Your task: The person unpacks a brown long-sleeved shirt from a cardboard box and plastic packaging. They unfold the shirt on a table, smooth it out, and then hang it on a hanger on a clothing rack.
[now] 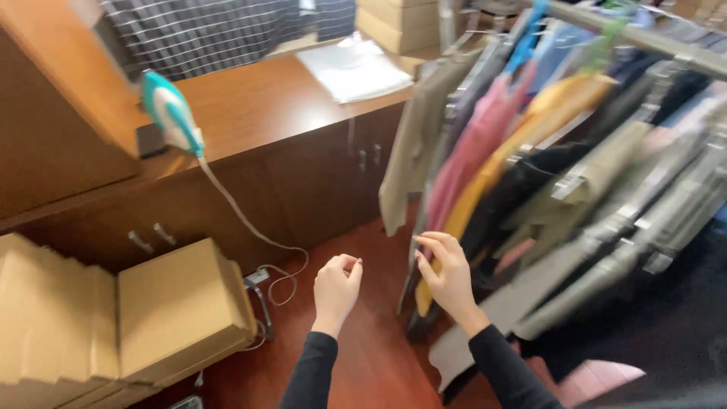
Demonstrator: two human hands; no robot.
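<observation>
From where I stand, both arms in dark sleeves are raised in front of a crowded clothes rail [644,38] that runs off toward two o'clock. The right hand [447,273] is up against the hanging garments at about three o'clock, fingers spread and lightly curled, holding nothing. Its fingertips are at the hem of a mustard-yellow garment [492,167], with a pink garment [473,148] and an olive-grey shirt [413,144] just beside it. The picture smears there, so I can't say for sure whether the fingers touch the cloth or only come near it. The left hand [335,291] hangs in the middle, loosely curled, thumb close to forefinger, with nothing in it that I can see.

Over at ten o'clock a teal and white clothes iron [173,113] stands on end at the edge of a wooden counter [265,98], its cord [242,220] drooping to the floor near cardboard boxes [174,310] at eight o'clock. A folded white cloth [352,68] lies at twelve.

The hangers are packed tight, so I'd judge that pulling on one garment could drag a neighbour off the rail. A foot catching that slack cord could tip the iron off the edge.
</observation>
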